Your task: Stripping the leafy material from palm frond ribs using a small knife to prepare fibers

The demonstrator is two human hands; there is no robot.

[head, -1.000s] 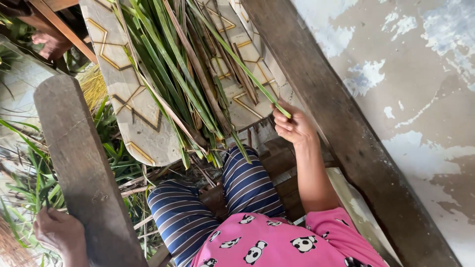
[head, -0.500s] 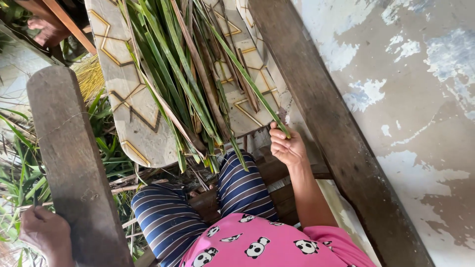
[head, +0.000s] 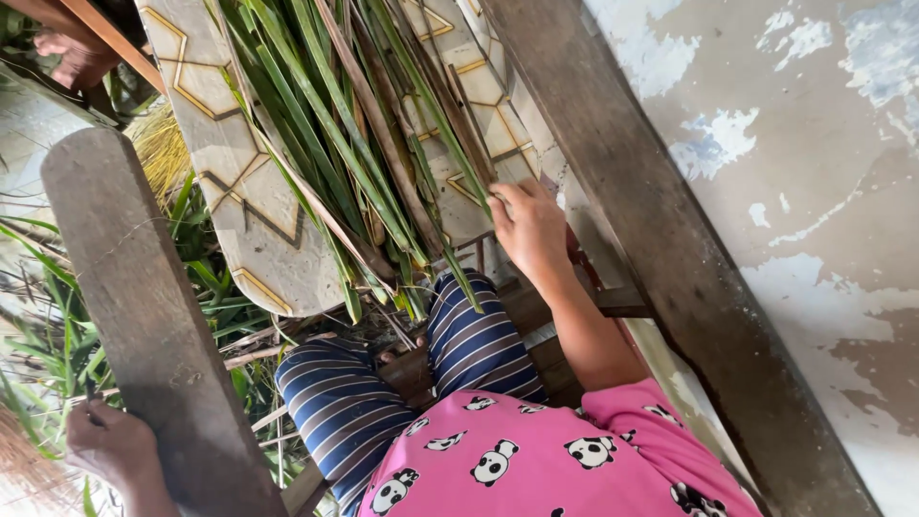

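A bundle of long green and brown leaves (head: pixel 335 144) lies on a patterned beige board (head: pixel 239 211) above my striped trouser knees. My right hand (head: pixel 526 230) is at the bundle's right edge, back towards the camera. Its fingers are curled on the end of a narrow green leaf (head: pixel 440 115) that runs up into the bundle. My left hand (head: pixel 110 445) is low at the left, half hidden behind a dark wooden plank (head: pixel 144 316). It is closed around a thin dark stick (head: pixel 91 394) that pokes up from the fist.
A thick wooden beam (head: pixel 651 239) runs diagonally on the right against a peeling wall (head: pixel 795 191). Loose green leaves (head: pixel 57 335) and dry straw (head: pixel 158 148) lie at the left. Another person's foot (head: pixel 72 57) shows at the top left.
My right hand has moved up and left from beside my knee to the bundle's edge, taking the green leaf with it. My left hand has barely shifted.
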